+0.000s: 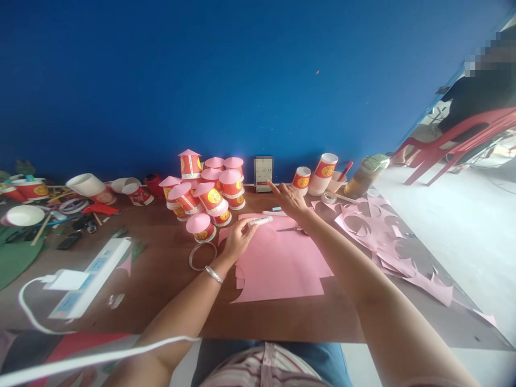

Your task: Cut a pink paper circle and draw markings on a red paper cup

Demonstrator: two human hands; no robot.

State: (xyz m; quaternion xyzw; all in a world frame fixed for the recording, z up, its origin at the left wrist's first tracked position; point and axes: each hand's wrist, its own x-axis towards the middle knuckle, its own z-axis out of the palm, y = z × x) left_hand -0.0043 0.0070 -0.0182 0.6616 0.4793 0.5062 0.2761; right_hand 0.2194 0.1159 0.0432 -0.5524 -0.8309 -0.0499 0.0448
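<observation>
My left hand (pixel 237 236) is closed round a small white tube, seemingly a glue stick (pixel 262 220), over the left edge of the pink paper sheets (pixel 282 263). My right hand (pixel 288 200) reaches out with fingers extended and nothing in them. Its fingertips overlap the lower right of an upright phone (pixel 264 173); whether they touch it I cannot tell. Scissors (pixel 291 229) lie on the pink sheets near my right wrist. Left of my hands, red paper cups with pink cone tops (pixel 210 198) stand in a stacked cluster.
A tape ring (pixel 202 256) lies near my left wrist. Farther left are a power strip (pixel 92 279) and jumbled cups. Toward the right stand red cups (pixel 325 166), a jar (pixel 366 174) and pink paper scraps (pixel 379 236). A blue wall (pixel 242 80) rises behind; a person sits beyond a red chair (pixel 463 140).
</observation>
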